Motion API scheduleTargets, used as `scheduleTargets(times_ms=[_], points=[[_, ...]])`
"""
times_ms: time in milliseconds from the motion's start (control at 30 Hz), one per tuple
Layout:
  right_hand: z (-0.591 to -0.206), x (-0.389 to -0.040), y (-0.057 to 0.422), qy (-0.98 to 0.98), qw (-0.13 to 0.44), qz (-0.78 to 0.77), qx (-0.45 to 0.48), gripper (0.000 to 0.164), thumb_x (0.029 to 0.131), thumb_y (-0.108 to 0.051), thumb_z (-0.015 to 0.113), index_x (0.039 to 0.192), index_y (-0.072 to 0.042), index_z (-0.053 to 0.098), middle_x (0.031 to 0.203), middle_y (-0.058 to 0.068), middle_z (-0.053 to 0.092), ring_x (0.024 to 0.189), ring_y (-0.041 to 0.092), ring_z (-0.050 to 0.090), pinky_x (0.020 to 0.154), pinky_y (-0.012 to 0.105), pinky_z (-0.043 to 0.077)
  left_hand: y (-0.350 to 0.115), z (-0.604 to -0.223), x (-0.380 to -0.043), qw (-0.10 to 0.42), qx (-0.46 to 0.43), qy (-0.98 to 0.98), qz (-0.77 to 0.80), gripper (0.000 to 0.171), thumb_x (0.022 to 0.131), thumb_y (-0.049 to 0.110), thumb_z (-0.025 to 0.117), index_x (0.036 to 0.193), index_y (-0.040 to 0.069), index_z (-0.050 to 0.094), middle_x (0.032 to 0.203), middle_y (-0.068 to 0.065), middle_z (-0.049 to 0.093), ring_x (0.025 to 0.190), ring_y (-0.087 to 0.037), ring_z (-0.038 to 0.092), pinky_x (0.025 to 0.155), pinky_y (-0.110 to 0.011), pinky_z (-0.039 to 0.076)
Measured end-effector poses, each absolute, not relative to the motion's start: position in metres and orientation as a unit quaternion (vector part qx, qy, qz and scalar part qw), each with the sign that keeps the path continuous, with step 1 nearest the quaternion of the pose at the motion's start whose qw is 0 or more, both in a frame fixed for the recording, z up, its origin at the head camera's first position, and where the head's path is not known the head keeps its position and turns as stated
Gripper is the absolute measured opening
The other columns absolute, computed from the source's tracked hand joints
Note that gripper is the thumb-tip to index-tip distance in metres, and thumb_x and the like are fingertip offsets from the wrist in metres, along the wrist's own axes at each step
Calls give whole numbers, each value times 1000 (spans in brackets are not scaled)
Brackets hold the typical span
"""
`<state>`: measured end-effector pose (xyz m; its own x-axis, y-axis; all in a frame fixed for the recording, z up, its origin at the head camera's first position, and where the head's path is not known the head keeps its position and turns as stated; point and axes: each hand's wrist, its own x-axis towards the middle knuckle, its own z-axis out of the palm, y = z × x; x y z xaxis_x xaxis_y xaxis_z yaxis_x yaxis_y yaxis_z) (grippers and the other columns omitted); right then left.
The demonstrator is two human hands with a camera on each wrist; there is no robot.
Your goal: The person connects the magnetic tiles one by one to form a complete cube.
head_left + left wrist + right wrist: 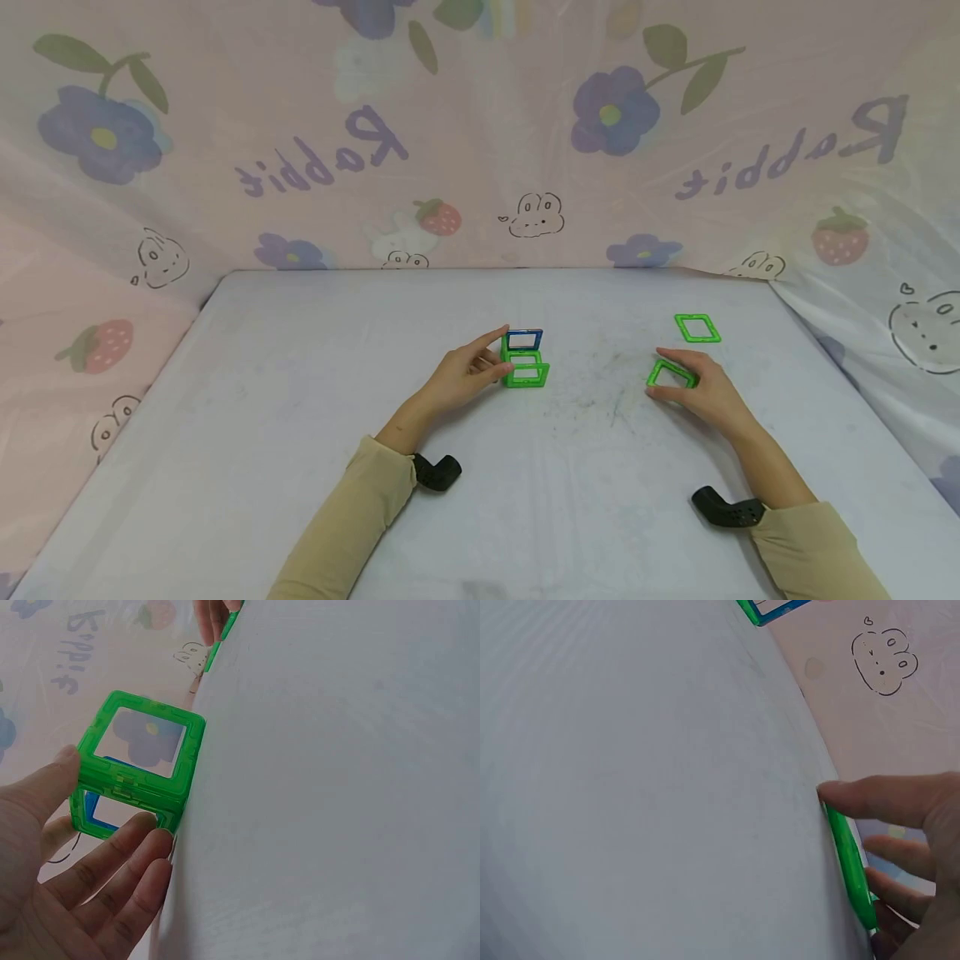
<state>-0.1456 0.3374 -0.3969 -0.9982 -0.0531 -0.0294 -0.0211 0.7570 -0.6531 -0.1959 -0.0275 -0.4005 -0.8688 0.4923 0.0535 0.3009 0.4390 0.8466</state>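
Observation:
Near the table's middle, my left hand [459,375] holds the side of a small box-like build of green square magnetic tiles [527,384]. A blue tile [524,347] stands upright at its back. From the left wrist view, the thumb lies along one side of the green frames [124,784], and the fingertips touch the lower part. Off to the right, my right hand [712,396] pinches a loose green square tile [677,369] between thumb and fingers. The right wrist view has this tile [849,862] edge-on, close to the tabletop, with the thumb at its near corner.
Another green square tile [701,340] lies flat behind my right hand. A white cloth covers the table [300,350], and a printed curtain [480,150] rises along its back and sides. A black device [438,473] is strapped to each wrist.

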Motion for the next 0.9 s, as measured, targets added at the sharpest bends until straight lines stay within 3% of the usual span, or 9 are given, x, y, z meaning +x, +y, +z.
scheduleTargets(times_ms=[467, 900], points=[[-396, -144, 339, 943, 3, -332, -20, 67, 79, -29, 73, 130, 5, 48, 131, 30, 45, 122, 45, 35, 96, 59, 28, -28, -401, -195, 100, 233, 845, 471, 60, 90, 31, 60, 144, 24, 34, 102, -4, 66, 90, -14, 63, 76, -26, 49], [-399, -143, 337, 953, -17, -302, -16, 64, 79, -35, 72, 125, 5, 54, 124, 28, 50, 112, 40, 43, 88, 55, 36, -27, -404, -197, 94, 233, 848, 467, 60, 90, 33, 60, 144, 25, 34, 101, -2, 66, 89, -13, 63, 77, -26, 49]])
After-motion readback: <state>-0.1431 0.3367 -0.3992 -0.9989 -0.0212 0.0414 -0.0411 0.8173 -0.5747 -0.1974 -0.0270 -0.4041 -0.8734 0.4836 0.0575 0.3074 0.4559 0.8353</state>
